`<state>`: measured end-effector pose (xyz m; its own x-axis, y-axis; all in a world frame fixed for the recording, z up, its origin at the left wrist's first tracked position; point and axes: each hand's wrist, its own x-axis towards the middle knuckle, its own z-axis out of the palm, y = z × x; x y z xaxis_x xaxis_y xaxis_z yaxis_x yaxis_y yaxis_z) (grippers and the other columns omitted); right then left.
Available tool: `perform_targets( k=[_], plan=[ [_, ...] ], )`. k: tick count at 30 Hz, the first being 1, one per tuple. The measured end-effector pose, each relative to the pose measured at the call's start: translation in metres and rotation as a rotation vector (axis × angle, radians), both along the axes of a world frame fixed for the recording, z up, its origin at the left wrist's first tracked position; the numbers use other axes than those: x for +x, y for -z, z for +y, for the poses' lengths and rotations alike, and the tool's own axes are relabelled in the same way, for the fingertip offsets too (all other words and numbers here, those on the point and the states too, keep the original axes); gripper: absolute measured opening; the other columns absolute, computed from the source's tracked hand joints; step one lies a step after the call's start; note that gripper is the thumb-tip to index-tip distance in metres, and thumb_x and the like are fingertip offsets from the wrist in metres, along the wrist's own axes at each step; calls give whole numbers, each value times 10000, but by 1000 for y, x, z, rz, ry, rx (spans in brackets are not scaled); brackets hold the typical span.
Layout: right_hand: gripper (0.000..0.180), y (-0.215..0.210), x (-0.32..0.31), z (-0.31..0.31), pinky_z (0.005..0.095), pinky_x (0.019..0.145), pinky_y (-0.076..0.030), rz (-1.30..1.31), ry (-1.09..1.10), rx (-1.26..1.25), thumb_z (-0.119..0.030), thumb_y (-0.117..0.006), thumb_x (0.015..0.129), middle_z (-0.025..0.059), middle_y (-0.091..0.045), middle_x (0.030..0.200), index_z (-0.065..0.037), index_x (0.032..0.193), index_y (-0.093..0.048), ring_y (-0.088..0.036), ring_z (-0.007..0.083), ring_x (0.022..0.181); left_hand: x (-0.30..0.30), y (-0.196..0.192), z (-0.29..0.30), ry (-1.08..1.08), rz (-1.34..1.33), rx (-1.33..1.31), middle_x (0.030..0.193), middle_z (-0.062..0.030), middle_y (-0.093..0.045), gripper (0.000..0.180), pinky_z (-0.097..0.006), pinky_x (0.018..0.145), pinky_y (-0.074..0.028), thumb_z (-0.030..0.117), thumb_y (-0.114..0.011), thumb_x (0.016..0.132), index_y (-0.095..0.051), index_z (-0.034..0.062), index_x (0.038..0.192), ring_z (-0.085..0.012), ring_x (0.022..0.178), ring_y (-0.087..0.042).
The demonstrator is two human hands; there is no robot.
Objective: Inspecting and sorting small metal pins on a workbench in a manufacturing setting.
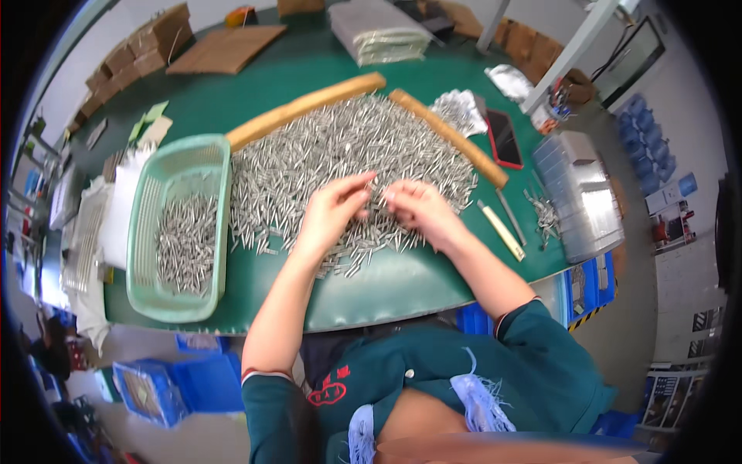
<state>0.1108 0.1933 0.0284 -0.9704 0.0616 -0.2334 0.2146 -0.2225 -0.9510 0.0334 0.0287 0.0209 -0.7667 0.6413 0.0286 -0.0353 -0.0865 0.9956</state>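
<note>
A wide heap of small silver metal pins [309,162] is spread over the green table. My left hand [334,210] is over the near middle of the heap, thumb and fingers curled toward each other. Close by on the right, my right hand [423,207] has its fingertips pinched together, facing the left hand. Whatever lies between the fingertips of either hand is too small to make out. Left of the heap stands a light green plastic basket [137,240], its bottom covered with more of these pins.
Two wooden strips [309,110] border the heap's far side. To the right lie a utility knife [501,230], a phone with a red edge [505,139], a foil-like bag [457,108] of pins and a clear plastic container [572,193]. Stacked plastic bags [379,31] and flat cardboard [228,49] lie at the back.
</note>
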Motion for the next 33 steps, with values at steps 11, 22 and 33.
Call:
perform_targets(
  k=[11,22,33],
  plan=[
    [145,13,3,-2,217,720,-443,270,58,262,-139,-580,833,25,-605,826,-1,872,-603,-550,75,795,19,3,11,-44,-143,83,884,-26,-576,124,-198,639,-480,26,-574,821,-538,2,937,-73,734,-566],
    [143,-1,8,-5,226,723,-443,280,68,299,-114,-599,813,42,-619,847,6,889,-615,-559,85,804,18,4,12,-42,-190,122,929,-50,-541,165,-211,659,-498,-3,-562,818,-498,2,971,-93,797,-573],
    [155,7,6,-1,223,707,-434,270,54,242,-134,-607,809,32,-615,815,1,882,-626,-539,70,775,18,5,12,-37,-208,133,898,-56,-528,208,-202,650,-493,-2,-568,814,-479,11,1002,-85,773,-557]
  ],
)
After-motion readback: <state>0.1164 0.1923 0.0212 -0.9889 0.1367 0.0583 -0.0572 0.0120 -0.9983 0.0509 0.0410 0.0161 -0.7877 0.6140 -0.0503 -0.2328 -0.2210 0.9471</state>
